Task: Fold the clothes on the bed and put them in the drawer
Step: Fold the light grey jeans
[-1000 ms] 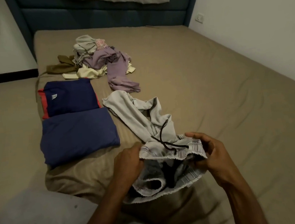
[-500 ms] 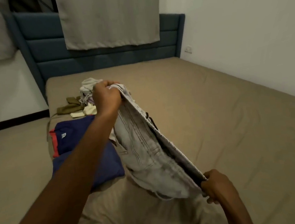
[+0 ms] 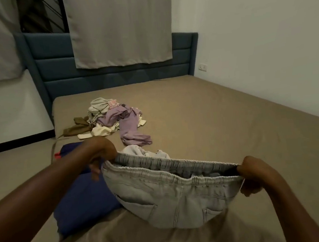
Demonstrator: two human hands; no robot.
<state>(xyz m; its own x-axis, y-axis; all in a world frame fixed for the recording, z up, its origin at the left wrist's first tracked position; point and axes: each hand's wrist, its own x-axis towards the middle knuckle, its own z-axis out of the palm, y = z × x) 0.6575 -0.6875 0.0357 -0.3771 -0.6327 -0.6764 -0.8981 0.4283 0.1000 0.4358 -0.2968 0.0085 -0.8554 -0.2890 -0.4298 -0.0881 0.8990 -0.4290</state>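
Note:
Light grey trousers (image 3: 173, 200) with an elastic waistband hang stretched between my hands above the tan bed (image 3: 222, 119). My left hand (image 3: 101, 151) grips the waistband's left end. My right hand (image 3: 254, 174) grips its right end. The back pockets face me, and the trouser legs drop out of sight behind the seat. A pile of unfolded clothes (image 3: 114, 119), purple, cream, grey and olive, lies further up the bed. Folded dark blue garments (image 3: 81, 203) lie under my left forearm, one with a red edge.
A blue padded headboard (image 3: 58, 71) closes the far end of the bed, with grey curtains (image 3: 119, 27) hanging over it. White walls run along the right side, with a socket (image 3: 202, 67) near the headboard. No drawer is in view.
The trousers rose from lying bunched on the bed. My left hand came down from its high hold, and the waistband now stretches level between both hands. The view tilted up.

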